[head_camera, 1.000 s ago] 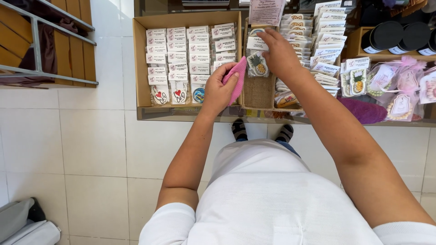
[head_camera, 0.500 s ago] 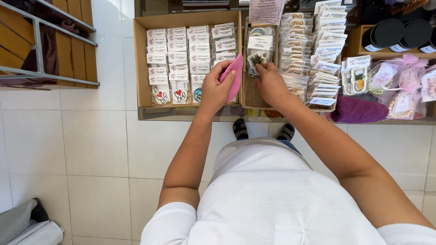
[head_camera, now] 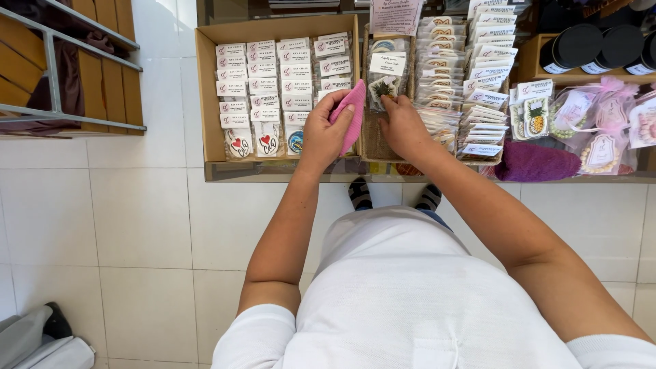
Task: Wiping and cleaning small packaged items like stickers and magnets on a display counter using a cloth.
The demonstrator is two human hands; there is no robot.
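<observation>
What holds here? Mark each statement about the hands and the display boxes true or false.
1. The left hand holds a pink cloth. True.
2. The right hand grips a black jar. False: its fingers touch a small packet in the narrow middle box.
3. The large cardboard box holds rows of carded items. True.
4. The purple cloth lies in the left hand. False: it lies on the shelf, right of the hands.

The left hand covers the lower part of the pink cloth. The right hand's fingers hide the bottom of a packaged pineapple trinket. At the upper right, black jars are cut by the frame's edge. Card print is too small to tell.
</observation>
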